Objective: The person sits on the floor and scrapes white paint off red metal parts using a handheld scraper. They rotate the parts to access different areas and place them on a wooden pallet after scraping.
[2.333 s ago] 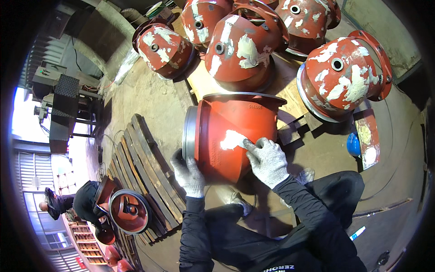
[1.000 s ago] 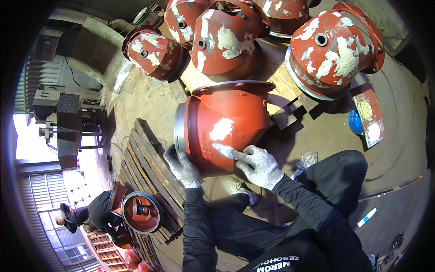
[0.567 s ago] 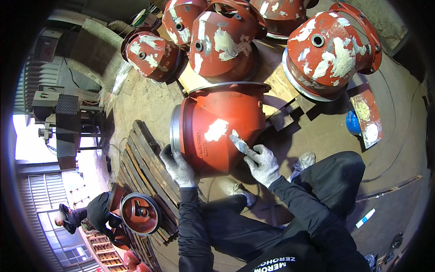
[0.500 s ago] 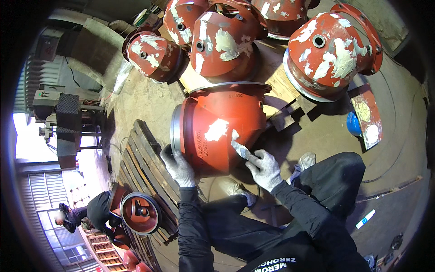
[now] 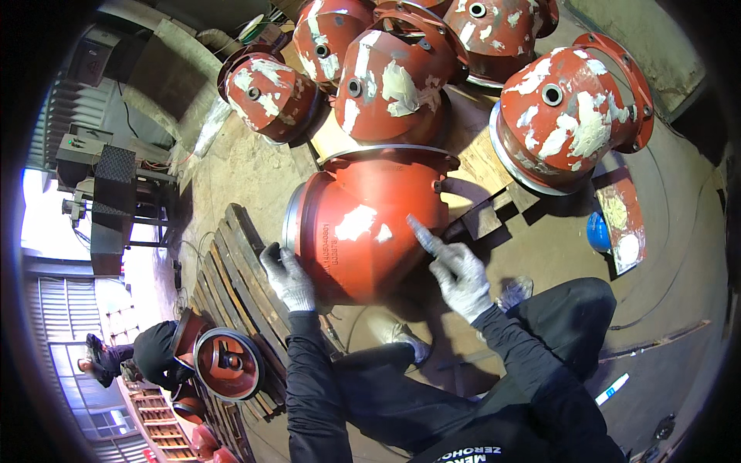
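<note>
In front of me stands a red-painted cast pipe body (image 5: 367, 266) with flanged ends and raised lettering. Off-white putty patches (image 5: 356, 222) show on its side, with a smaller dab to their right. My gloved right hand (image 5: 461, 282) is closed round a putty knife (image 5: 423, 233), whose blade points up and left at the casting's right side; whether it touches is hard to tell. At the casting's lower left, my gloved left hand (image 5: 289, 279) lies beside the flange, thumb and fingers apart, with nothing held.
Several putty-patched red castings (image 5: 394, 85) stand on wooden boards ahead. A putty-smeared board (image 5: 624, 208) and a blue can (image 5: 598, 231) are at right, a white tube (image 5: 612, 389) lower right. Wooden slats (image 5: 243, 285) and another casting (image 5: 228, 364) lie left, near a person (image 5: 158, 351) bending.
A small putty dab now sits on the casting right of the larger patch. My right hand has moved right with the putty knife, and my left hand has shifted slightly left.
</note>
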Tool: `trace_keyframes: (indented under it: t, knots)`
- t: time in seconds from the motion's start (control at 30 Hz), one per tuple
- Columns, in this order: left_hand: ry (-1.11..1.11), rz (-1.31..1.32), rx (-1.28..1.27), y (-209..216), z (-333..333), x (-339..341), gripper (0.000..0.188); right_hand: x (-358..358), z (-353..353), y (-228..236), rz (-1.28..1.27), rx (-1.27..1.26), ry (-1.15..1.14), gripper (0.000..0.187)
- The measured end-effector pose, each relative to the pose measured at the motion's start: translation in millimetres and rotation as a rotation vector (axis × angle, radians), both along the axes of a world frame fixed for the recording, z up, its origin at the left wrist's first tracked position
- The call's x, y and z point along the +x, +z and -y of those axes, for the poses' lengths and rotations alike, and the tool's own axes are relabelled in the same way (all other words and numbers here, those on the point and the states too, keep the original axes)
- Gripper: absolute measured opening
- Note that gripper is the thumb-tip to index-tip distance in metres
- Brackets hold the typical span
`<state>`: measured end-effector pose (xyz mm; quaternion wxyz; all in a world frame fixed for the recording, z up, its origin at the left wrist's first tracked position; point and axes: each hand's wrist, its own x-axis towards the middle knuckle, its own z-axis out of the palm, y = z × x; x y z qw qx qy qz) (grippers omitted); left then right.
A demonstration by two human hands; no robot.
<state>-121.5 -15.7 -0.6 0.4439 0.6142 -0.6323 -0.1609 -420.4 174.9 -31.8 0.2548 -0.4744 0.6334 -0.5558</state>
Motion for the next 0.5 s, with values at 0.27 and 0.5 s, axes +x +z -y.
trace_keyframes:
  t: [0.27,0.5]
  knots:
    - [0.198,0.261,-0.023,10.0,48.2,24.4,0.027,-71.3,78.0,-18.9,0.291,0.020,-0.294,0.058]
    - [0.123,0.150,-0.037,11.0,29.6,17.4,0.019,-124.0,204.5,-72.4,0.816,-0.052,-0.339,0.034]
